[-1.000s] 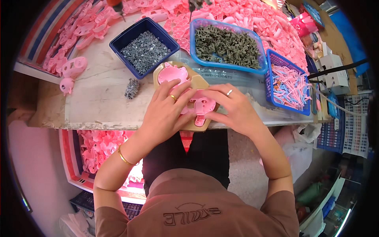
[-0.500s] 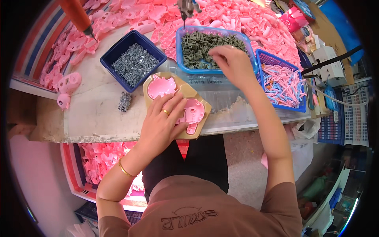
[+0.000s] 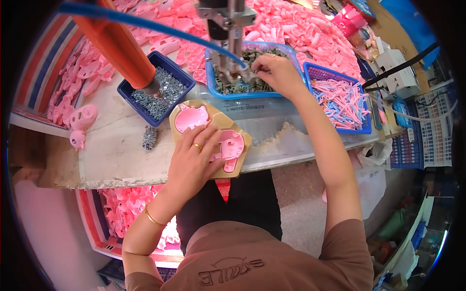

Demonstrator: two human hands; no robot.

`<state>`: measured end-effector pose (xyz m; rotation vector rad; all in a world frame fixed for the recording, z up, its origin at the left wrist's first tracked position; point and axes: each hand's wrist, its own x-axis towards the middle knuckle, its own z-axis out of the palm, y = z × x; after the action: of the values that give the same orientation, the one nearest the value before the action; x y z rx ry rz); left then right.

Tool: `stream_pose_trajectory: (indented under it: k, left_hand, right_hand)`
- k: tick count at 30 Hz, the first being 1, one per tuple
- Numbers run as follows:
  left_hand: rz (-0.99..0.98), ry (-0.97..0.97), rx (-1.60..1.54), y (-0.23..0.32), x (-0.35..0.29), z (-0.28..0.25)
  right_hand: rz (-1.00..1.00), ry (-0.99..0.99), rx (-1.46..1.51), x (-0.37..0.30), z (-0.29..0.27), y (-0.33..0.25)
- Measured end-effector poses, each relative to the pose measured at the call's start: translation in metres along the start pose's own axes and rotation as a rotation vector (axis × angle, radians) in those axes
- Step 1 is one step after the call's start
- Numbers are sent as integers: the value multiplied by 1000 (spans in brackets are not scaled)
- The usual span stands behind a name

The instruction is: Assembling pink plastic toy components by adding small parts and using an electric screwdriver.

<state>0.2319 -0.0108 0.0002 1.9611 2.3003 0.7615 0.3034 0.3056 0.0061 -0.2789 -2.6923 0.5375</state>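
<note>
My left hand [image 3: 191, 156] lies with fingers stretched out across a tan fixture block [image 3: 210, 107] at the table's front edge. Two pink plastic shell parts sit in its recesses: a rounded one with ear shapes [image 3: 190, 118], and a second one [image 3: 232, 144] partly under my fingers and thumb. My right hand [image 3: 277, 72] is over a light blue tray [image 3: 252, 95] of small grey-green plastic pieces [image 3: 266, 86]. Its thumb and fingertips are pinched together; what they hold, if anything, is too small to make out.
An orange power screwdriver [image 3: 121, 51] hangs over a dark blue bin [image 3: 134, 112] of small metal screws. A metal tool head [image 3: 226, 29] with a blue hose [image 3: 150, 23] hangs before the tray. A blue basket [image 3: 347, 127] holds pink and blue sticks. Pink parts [image 3: 286, 24] are heaped behind.
The orange screwdriver and the metal tool head now reach much lower in the picture. My right hand remains over the tray, its fingertips a little farther left. My left hand still rests on the fixture.
</note>
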Motion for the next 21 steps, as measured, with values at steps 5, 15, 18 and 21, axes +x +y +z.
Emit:
stream_pose_trajectory:
  k: [5,15,18,21]
  left_hand:
    - [18,-8,27,2,5,-8]
    - [-258,148,-759,20,52,-1]
    - [-345,189,-930,22,57,14]
    - [-409,232,-1077,20,61,27]
  right_hand:
    - [41,-8,288,-17,-6,0]
    - [186,-128,985,-53,-17,-71]
    - [-18,89,556,-62,-14,-88]
    - [-115,234,277,-76,-3,-100]
